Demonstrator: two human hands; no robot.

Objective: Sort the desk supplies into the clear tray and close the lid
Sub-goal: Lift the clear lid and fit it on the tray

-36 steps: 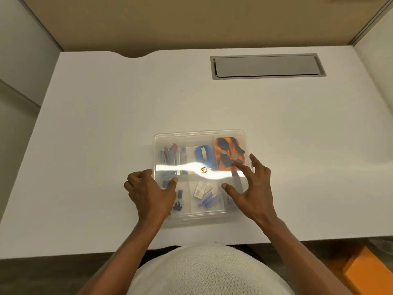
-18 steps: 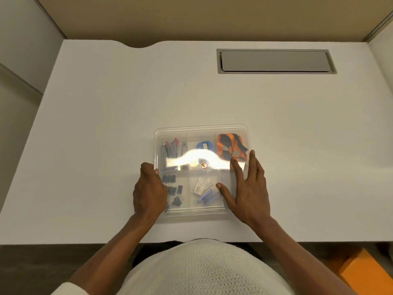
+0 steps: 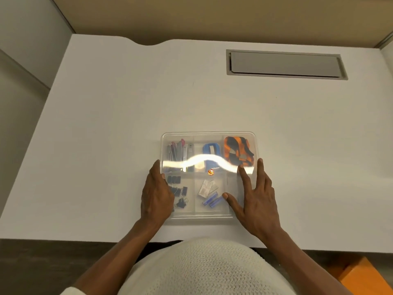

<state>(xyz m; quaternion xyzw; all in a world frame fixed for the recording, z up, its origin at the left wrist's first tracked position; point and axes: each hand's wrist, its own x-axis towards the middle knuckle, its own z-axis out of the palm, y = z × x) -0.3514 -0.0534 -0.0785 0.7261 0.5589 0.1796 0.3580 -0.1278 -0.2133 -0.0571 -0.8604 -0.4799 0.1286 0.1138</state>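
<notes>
The sorting looks done and the lid [image 3: 209, 165] is lying over the clear tray [image 3: 256, 145], which is sitting near the desk [image 3: 127, 107] front edge, long axis running left to right. The left hand [image 3: 156, 193] is cupping the left wall; the right hand [image 3: 256, 195] is lying spread and flat on the lid. Next, judging by this, comes pressing the corners home.

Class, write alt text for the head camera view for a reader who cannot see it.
Two hands, left hand and right hand, press flat on the lid of a clear tray on a white desk. Inside are black binder clips, a blue stapler and an orange-and-black strap.
</notes>
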